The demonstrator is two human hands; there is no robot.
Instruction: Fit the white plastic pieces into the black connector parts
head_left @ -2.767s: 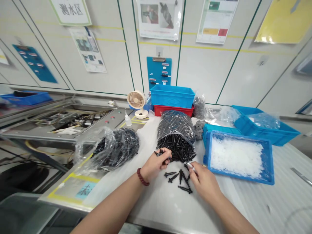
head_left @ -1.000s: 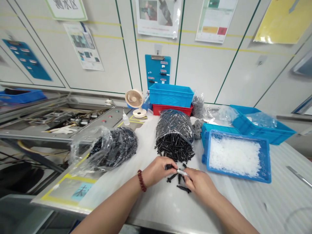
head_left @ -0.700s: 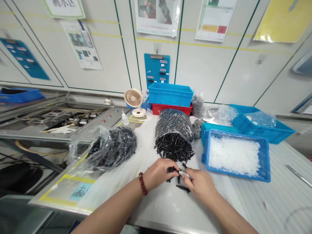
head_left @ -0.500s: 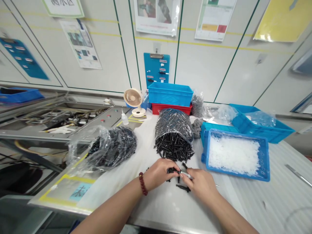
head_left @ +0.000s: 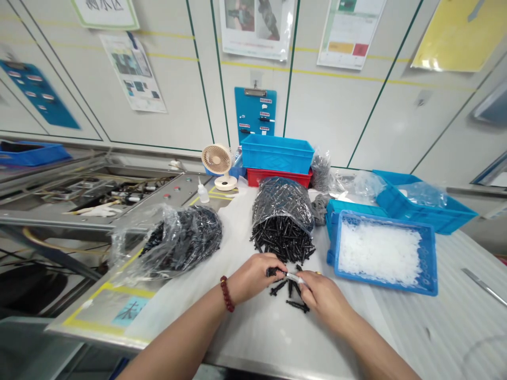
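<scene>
My left hand [head_left: 255, 277] is closed around a small black ribbed part [head_left: 272, 272], whose end pokes out between thumb and fingers. My right hand [head_left: 322, 295] grips a slim white-and-clear stick-like tool [head_left: 294, 277], its tip meeting the black part in my left hand. Just below the hands, several loose black parts [head_left: 297, 305] lie on the white table covering. Beyond them a clear plastic bag [head_left: 282, 198] lies on its side, black parts [head_left: 283, 237] spilling from its mouth. What my right fingers cover of the tool is hidden.
A blue tray [head_left: 386, 287] of small white pieces stands at the right, with a metal ruler-like strip [head_left: 485, 286] farther right. Another bag of black parts [head_left: 194, 235] lies left. Behind are a fan [head_left: 217, 161], a squeeze bottle [head_left: 203, 191] and stacked blue [head_left: 277, 155] and red bins [head_left: 279, 178].
Both hands have shifted slightly left. The tool's white-and-clear length shows more between the hands, and more of the loose black parts beneath them are visible.
</scene>
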